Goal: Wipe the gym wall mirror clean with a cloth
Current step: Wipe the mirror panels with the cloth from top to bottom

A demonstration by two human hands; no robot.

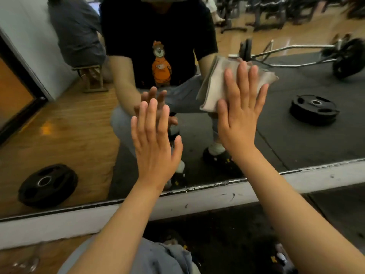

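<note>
The wall mirror point(79, 125) fills the upper part of the view, down to a white baseboard. My right hand point(242, 115) lies flat, fingers spread, pressing a folded beige cloth point(215, 84) against the glass at centre right. The cloth sticks out above and left of the fingers. My left hand point(156, 139) rests flat on the glass at centre with nothing under it, fingers straight and slightly apart. Both hands' reflections meet them in the glass.
A white scuffed baseboard point(197, 202) runs under the mirror. Below it lie dark rubber flooring point(227, 234) and my knee in grey trousers point(164, 258). Reflected in the glass are weight plates, a loaded trap bar, a small stool and a seated person.
</note>
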